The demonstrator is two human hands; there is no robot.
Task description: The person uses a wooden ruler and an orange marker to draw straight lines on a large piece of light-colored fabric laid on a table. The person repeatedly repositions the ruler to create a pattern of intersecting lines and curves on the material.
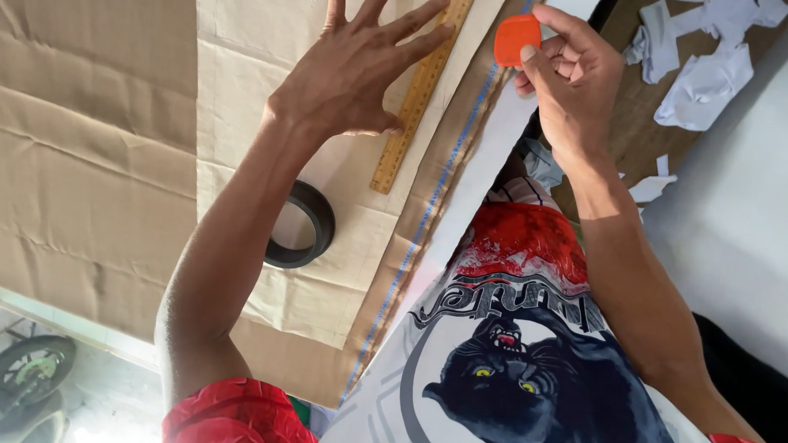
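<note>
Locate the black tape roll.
In the head view, the black tape roll lies flat on the pale paper sheet, beside the left forearm, just below the wooden ruler's lower end.

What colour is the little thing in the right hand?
Orange, pinched in the right hand; the head view shows it.

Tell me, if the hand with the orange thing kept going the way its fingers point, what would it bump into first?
Probably the wooden ruler. The right hand pinches the orange piece and points left toward it, though depth is unclear.
</note>
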